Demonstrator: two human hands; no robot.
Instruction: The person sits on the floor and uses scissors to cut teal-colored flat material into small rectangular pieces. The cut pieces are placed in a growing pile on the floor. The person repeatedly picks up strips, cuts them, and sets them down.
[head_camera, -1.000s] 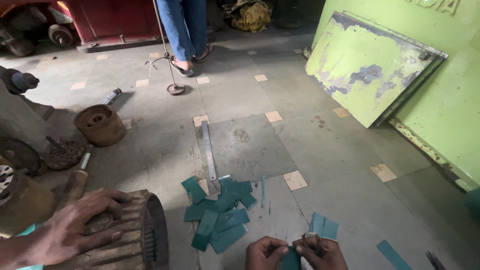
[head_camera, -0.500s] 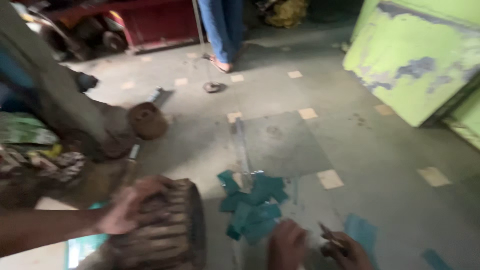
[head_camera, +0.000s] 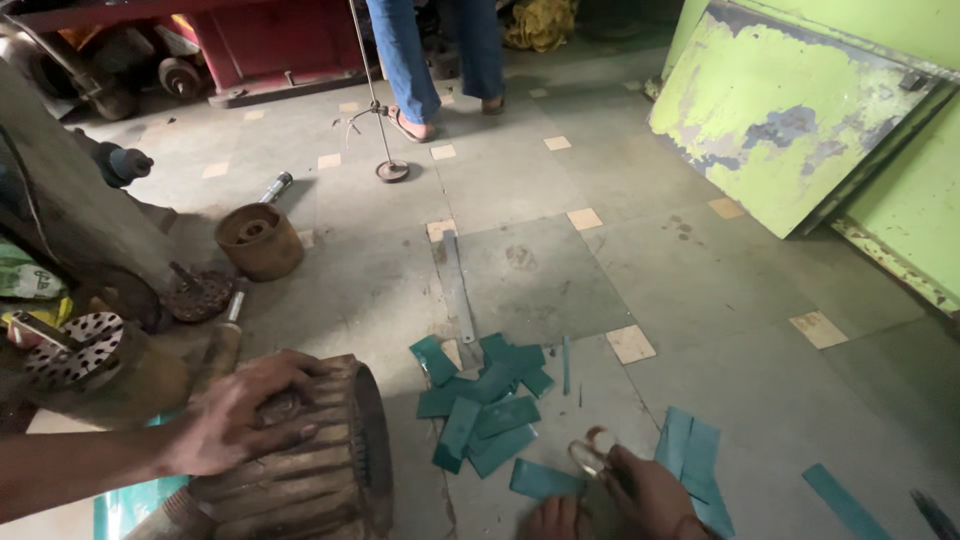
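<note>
Since half a second ago my right hand (head_camera: 655, 490) has lifted small scissors (head_camera: 592, 455), fingers closed on them. My left hand (head_camera: 548, 518) pins a teal strip (head_camera: 545, 480) to the floor (head_camera: 560, 270); it looks thin, light, bendy, best pinched at its edge.

Dim, flat daylight, brightest on the peeling green metal panel (head_camera: 790, 110) far up and right of the grip. Soft shadow under the ribbed rusty motor housing (head_camera: 300, 470) left of it. Slight motion blur on the right hand (head_camera: 645, 490) itself. Edges mildly stretched, wide-angle.
</note>
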